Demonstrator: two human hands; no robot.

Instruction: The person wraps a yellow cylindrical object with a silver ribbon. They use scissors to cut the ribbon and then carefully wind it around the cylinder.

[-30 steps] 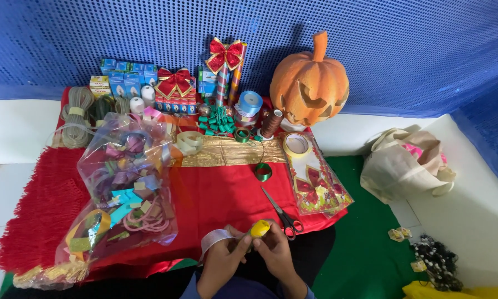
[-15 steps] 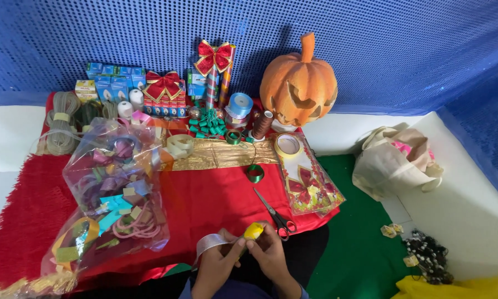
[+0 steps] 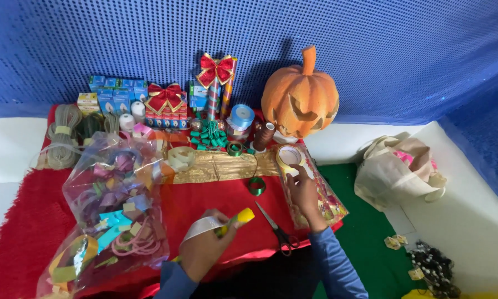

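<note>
Red cloth point(image 3: 215, 205) covers the table. Left hand point(image 3: 207, 252) stays clamped on a yellow stick point(image 3: 239, 217) with white ribbon point(image 3: 202, 226); right hand point(image 3: 303, 188) has left it, fingers spread over a tape roll point(image 3: 289, 156), beside scissors point(image 3: 279, 230).

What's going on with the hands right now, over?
Left hand grips white ribbon and a yellow-tipped stick. Right hand open, reaching to tape roll. Scissors lie between the hands, untouched.
</note>
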